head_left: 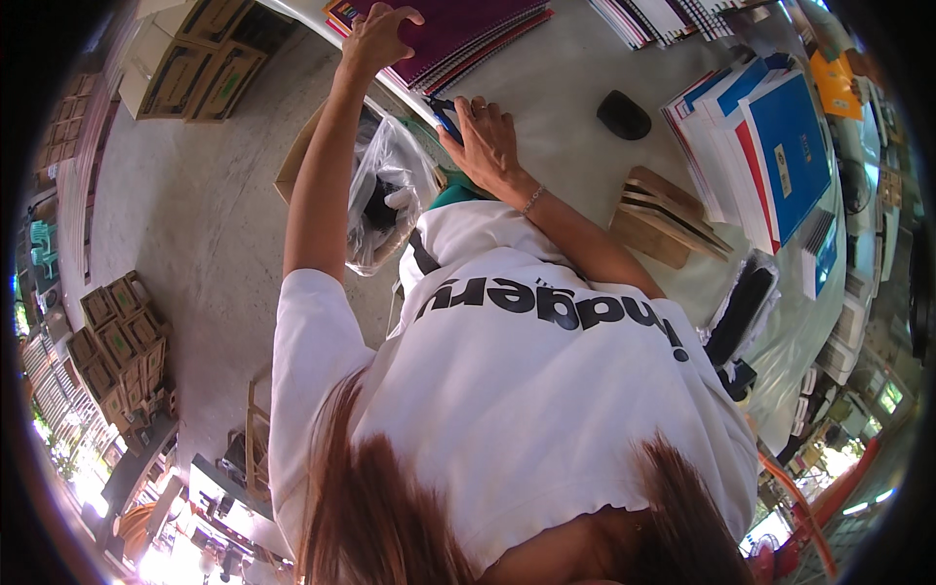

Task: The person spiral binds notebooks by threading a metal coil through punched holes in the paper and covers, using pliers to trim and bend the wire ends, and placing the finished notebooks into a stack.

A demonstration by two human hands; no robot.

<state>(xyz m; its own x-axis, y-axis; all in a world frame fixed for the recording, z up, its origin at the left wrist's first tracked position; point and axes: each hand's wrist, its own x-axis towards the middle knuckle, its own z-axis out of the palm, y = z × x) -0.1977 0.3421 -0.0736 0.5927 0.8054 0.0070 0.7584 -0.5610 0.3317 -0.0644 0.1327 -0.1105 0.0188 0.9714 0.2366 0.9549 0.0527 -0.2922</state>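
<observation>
Long brown hair (380,507) and a white shirt (507,390) with black lettering fill the near part of my view. Beyond them my left hand (375,37) reaches far out, fingers spread flat on a stack of purple spiral notebooks (458,34) at the far edge of the grey desk (565,107). My right hand (486,141) is nearer, curled around a small blue object (447,115) that I cannot identify. Just below it, off the desk edge, a clear plastic bag (385,195) hangs open over a cardboard box (297,161). To the right lie a black oval object (623,114), a wooden rack (663,214) and a fanned pile of blue, white and red folders (770,146). Brown cartons with green labels (200,63) stand on the floor at far left.
</observation>
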